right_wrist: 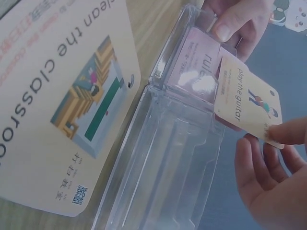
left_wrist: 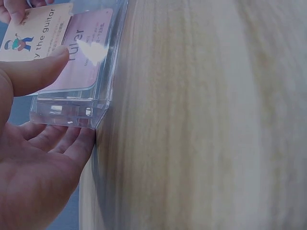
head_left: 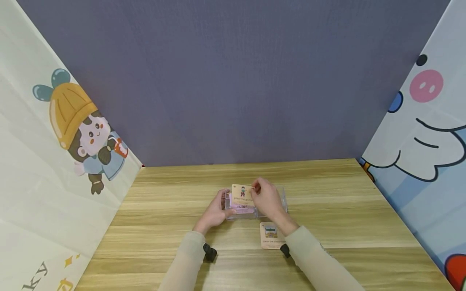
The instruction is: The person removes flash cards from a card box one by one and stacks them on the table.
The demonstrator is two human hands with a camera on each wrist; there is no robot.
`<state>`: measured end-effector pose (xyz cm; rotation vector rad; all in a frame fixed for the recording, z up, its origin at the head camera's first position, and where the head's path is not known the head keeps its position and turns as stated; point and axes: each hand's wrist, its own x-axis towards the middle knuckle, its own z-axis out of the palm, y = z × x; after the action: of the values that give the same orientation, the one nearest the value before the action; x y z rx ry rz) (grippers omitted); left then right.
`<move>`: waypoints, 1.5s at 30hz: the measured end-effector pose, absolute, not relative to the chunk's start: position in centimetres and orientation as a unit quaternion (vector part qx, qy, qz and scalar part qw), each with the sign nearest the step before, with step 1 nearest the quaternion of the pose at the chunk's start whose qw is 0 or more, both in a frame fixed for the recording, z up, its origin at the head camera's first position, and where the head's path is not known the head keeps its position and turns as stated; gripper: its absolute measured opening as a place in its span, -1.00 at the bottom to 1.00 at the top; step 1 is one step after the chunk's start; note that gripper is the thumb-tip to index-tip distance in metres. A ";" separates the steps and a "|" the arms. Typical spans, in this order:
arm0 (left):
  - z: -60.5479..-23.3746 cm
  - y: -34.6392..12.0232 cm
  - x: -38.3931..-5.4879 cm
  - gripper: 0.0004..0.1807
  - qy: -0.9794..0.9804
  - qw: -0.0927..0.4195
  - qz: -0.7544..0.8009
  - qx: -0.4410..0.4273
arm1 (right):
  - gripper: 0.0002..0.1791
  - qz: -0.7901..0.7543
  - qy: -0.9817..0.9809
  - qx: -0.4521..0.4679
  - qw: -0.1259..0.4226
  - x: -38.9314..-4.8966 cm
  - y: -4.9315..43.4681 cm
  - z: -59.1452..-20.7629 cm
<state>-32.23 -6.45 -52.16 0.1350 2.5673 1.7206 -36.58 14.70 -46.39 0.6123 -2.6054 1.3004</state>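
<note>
A clear plastic box (right_wrist: 163, 143) with two compartments stands on the table. My left hand (head_left: 215, 212) grips its left end, fingers along the outer wall and thumb over the top. Pink cards, the upper one reading "ruler" (right_wrist: 195, 64), lie in the left compartment. Between thumb and fingers, my right hand (head_left: 267, 200) pinches a cream "play the guitar" card (right_wrist: 247, 98) by one corner. That card is tilted above the ruler card and partly covers it. In the right wrist view, the other compartment shows bare plastic.
A cream "clean the classroom" card (head_left: 268, 240) lies on the wooden table (head_left: 153, 242) in front of the box, partly under my right forearm. A grey-blue panel (head_left: 233, 81) stands behind the table, with printed cartoon sheets (head_left: 36, 161) at both sides.
</note>
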 end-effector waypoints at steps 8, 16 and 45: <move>-52.1 -6.4 -32.1 -0.11 0.831 0.028 0.555 0.035 | -0.85 0.451 -0.865 0.204 0.077 -36.7 14.9 -46.6; -52.1 -6.3 -32.0 -0.09 0.837 0.028 0.545 0.028 | -0.84 0.459 -0.859 0.214 0.077 -37.0 15.3 -47.2; -52.4 -6.4 -32.3 -0.08 0.835 0.025 0.548 0.038 | -0.83 0.514 -0.836 0.191 0.018 -37.3 17.2 -46.5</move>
<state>-32.26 -6.36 -52.37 0.1171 2.5830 1.6956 -37.26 17.24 -46.48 0.5931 -2.5958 1.5967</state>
